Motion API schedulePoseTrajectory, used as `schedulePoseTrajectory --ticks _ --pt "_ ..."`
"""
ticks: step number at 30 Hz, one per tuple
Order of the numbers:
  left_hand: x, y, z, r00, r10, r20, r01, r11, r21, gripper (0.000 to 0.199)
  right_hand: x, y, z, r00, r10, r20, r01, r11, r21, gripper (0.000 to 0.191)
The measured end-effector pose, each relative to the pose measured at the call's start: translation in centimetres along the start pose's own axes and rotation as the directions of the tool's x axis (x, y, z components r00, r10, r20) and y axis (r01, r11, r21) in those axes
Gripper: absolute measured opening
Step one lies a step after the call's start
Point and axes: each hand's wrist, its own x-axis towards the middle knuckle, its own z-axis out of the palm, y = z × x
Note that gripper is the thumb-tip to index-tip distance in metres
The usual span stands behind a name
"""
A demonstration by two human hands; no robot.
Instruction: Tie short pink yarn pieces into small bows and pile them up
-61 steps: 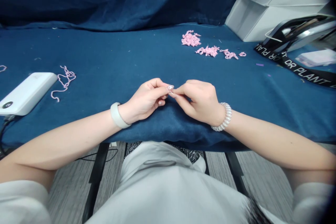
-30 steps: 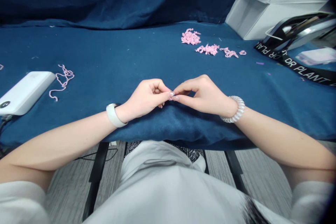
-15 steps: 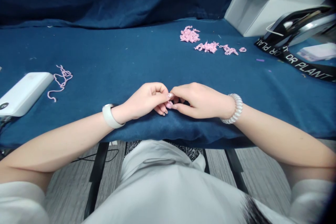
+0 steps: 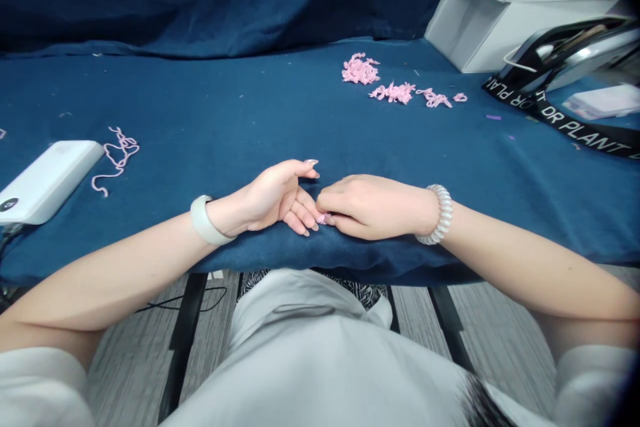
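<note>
Near the front edge of the blue cloth my right hand [image 4: 367, 205] pinches a small piece of pink yarn [image 4: 323, 219] between thumb and fingers; most of the piece is hidden. My left hand [image 4: 285, 200] lies palm up beside it, thumb raised and fingers apart, its fingertips close to the pink piece. Farther back are a pile of pink yarn pieces [image 4: 360, 69], a second cluster [image 4: 393, 93] and a smaller group [image 4: 434, 98]. One small pink loop [image 4: 460, 97] sits at the right end of that row.
At left, a loose pink yarn strand [image 4: 120, 152] lies against a white power bank [image 4: 50, 180]. Back right stand white boxes [image 4: 500, 27] and a black lettered strap [image 4: 565, 121], with a flat pale case [image 4: 605, 101] behind it. A purple scrap [image 4: 493, 117] lies on the blue cloth [image 4: 225, 120].
My left hand has opened, turned palm up and let go of the pink piece. My right hand has shifted slightly down and left, keeping its pinch.
</note>
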Motion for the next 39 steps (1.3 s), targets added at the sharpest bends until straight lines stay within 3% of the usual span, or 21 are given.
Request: schedulePoseTrajectory --ticks 9,15,20,22,26,27,30,32,35,39 --pt "0.3 0.1 -0.3 1.000 -0.001 -0.028 0.001 1.000 -0.014 0.035 0.2 1.1 0.6 0.988 -0.079 -0.132 0.095 0.988 0.122 0.017" --pt "0.5 -0.3 0.1 0.984 0.136 -0.112 -0.105 0.963 0.247 0.019 0.8 1.5 1.0 0.971 -0.080 -0.227 0.118 0.980 0.161 0.016" --pt "0.7 -0.4 0.1 0.963 0.199 -0.180 -0.125 0.927 0.354 0.013 1.2 1.6 1.4 0.949 -0.057 -0.311 0.139 0.958 0.250 0.016" --pt "0.9 -0.4 -0.1 0.932 0.295 -0.211 -0.173 0.873 0.457 0.015 1.3 1.5 1.6 0.944 -0.046 -0.327 0.140 0.952 0.273 0.020" --pt "1.2 -0.2 -1.0 0.769 0.587 -0.254 -0.330 0.705 0.628 0.022 1.3 1.1 1.5 0.955 0.046 -0.292 0.082 0.908 0.411 0.025" --pt "1.2 -0.1 -1.2 0.758 0.605 -0.244 -0.368 0.706 0.606 0.021 1.3 1.0 1.4 0.954 0.093 -0.284 0.057 0.876 0.478 0.024" --pt "1.0 0.2 -1.6 0.817 0.563 -0.122 -0.464 0.768 0.442 0.015 1.2 1.0 1.0 0.928 0.218 -0.302 0.045 0.739 0.672 0.022" --pt "0.8 0.2 -1.7 0.835 0.550 -0.010 -0.504 0.772 0.388 0.013 1.1 1.2 0.8 0.903 0.275 -0.330 0.067 0.670 0.740 0.020" --pt "0.4 0.0 -1.5 0.818 0.569 0.085 -0.546 0.720 0.429 0.017 1.1 1.7 0.7 0.871 0.341 -0.352 0.070 0.625 0.777 0.020" --pt "0.2 -0.1 -1.1 0.796 0.600 0.075 -0.563 0.691 0.454 0.023 1.1 1.8 0.8 0.855 0.371 -0.361 0.079 0.596 0.799 0.019"
